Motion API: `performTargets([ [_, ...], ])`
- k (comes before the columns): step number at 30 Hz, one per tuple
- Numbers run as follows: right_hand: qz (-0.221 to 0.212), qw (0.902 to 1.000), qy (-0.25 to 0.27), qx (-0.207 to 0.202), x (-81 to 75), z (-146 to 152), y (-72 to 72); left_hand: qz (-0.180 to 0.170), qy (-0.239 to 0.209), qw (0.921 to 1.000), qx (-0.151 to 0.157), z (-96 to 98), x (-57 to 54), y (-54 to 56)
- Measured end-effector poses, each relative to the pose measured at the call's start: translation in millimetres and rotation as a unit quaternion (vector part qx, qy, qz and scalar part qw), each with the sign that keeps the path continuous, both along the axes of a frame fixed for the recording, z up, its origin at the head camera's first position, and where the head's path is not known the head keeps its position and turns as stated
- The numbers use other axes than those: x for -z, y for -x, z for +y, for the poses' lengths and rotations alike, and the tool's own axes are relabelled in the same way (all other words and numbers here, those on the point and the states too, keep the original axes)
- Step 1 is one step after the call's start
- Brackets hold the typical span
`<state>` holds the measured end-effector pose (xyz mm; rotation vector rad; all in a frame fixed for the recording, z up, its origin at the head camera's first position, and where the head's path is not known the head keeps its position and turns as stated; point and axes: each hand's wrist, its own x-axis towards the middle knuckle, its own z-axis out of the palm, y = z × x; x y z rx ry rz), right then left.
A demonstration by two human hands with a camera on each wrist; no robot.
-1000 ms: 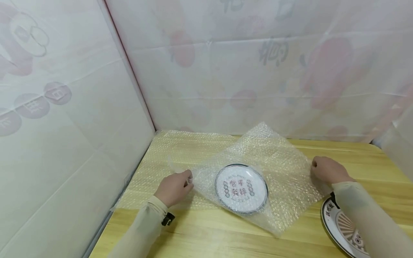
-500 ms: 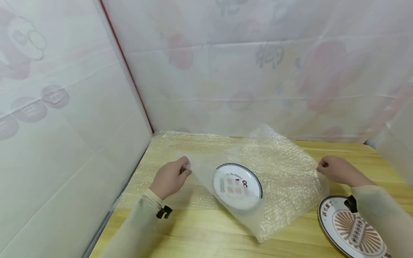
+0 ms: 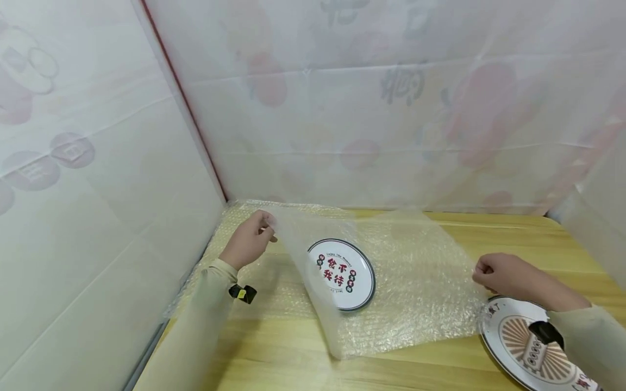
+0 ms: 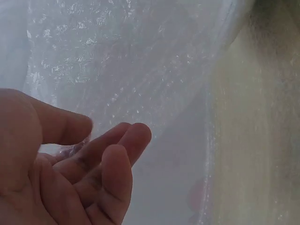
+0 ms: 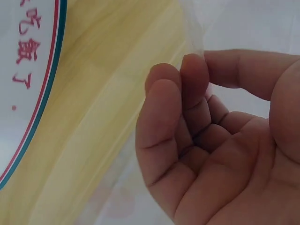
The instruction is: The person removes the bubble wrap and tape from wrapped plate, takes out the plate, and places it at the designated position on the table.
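Note:
A sheet of bubble wrap [image 3: 406, 282] stretches between my two hands. My left hand [image 3: 248, 239] pinches its left corner, raised above the table. At the right, the thumb and fingertips of my right hand [image 3: 504, 276] pinch another corner, as the right wrist view also shows. A white plate [image 3: 347, 277] with a dark rim and red lettering lies on the sheet, its left part behind the lifted flap. Below my right hand sits a second plate [image 3: 520, 342] with a brown ray pattern, partly covered by the right sleeve.
Another piece of bubble wrap [image 3: 288, 298] lies flat on the left of the wooden table [image 3: 274, 358]. Printed cloth walls [image 3: 313, 125] stand close behind the table and along its left side.
My left hand has risen and moved left, pulling the flap back, so more of the white plate shows uncovered. My right hand has lowered slightly with its corner.

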<state>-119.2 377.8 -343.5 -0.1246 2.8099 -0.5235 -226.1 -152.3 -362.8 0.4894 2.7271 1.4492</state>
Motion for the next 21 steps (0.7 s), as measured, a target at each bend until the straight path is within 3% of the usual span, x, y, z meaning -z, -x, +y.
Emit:
performTargets([
  [5, -0.019, 0.9998, 0.003, 0.000, -2.3, -5.4, -16.4, -0.049, -0.047, 0.9977, -0.002, -2.7, 6.1, 7.1],
  [11, -0.066, 0.9969, 0.042, 0.004, 9.1, -2.0, -27.0, -0.108, -0.074, 0.9894, 0.062, -11.2, 18.8, 20.2],
  [17, -0.046, 0.9989, 0.010, -0.006, 20.6, 2.6, -25.1, -0.190, -0.013, 0.9779, 0.086, -28.3, 27.6, 19.4],
  [21, -0.051, 0.9986, -0.014, -0.006, 23.7, 2.3, -24.3, -0.208, 0.048, 0.9719, 0.098, -40.2, 28.1, 12.5],
])
